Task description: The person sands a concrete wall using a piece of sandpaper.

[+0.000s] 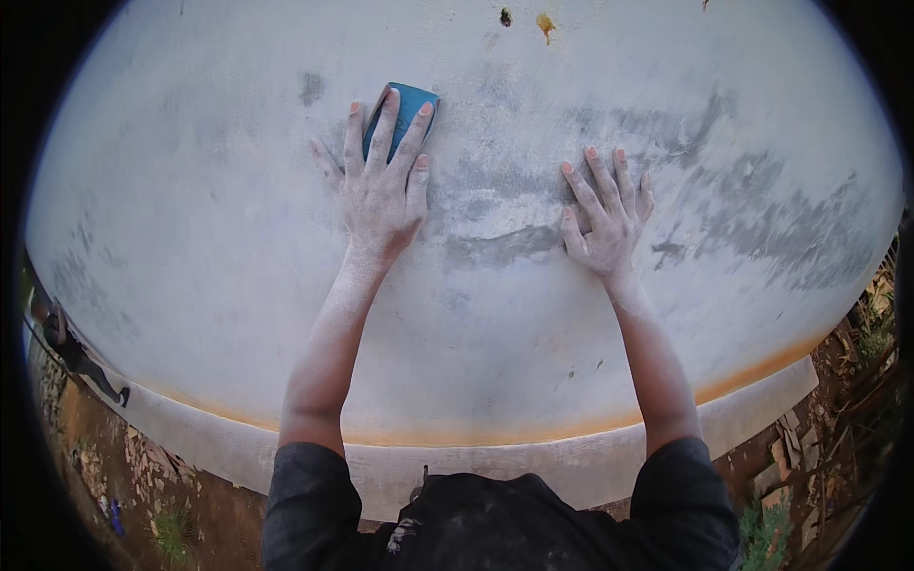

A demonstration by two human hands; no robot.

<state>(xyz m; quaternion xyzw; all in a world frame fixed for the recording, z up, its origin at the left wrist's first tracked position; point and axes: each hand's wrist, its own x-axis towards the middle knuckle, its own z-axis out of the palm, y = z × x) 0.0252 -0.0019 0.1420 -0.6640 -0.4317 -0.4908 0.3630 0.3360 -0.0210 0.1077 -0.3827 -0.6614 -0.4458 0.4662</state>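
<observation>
My left hand (382, 171), coated in pale dust, presses a folded sheet of blue sandpaper (412, 107) against a plastered wall (493, 342). Part of the sheet lies hidden under the fingers. To the right, my right hand (607, 214) rests on the same wall with its fingers spread, holding nothing. White dust covers both forearms. Between the hands runs a rough grey patch (507, 245) in the whitish surface, and more grey smears (771, 214) spread beyond my right hand.
A small dark hole (505, 17) and a rusty stain (545, 27) mark the wall higher up. Along its foot runs a concrete ledge (207, 439). Another person (78, 350) is at the far left. Broken debris (785, 450) and plants (765, 524) lie on the ground at right.
</observation>
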